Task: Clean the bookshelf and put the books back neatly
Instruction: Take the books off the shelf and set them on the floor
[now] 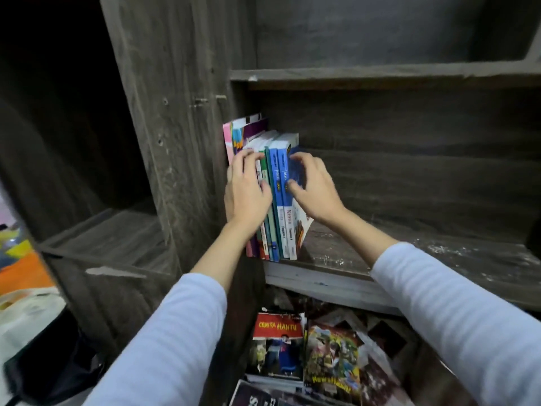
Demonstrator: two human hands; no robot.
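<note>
Steady upright colourful paperback books (279, 183) at left end of dark wooden shelf (380, 253): left hand (247, 189) flat on spines, fingers apart; right hand (316, 189) fingers bent, possibly pinching blue end book (295, 171). Risk: rightward toppling if released unsupported.

Dim, soft focus, dark upper corners, wide-angle edge warp.

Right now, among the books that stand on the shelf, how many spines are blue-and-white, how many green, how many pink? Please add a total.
Blue-and-white spines: 2
Green spine: 1
Pink spine: 1
Total: 4; the left hand covers other spines, so more books stand there.
</note>
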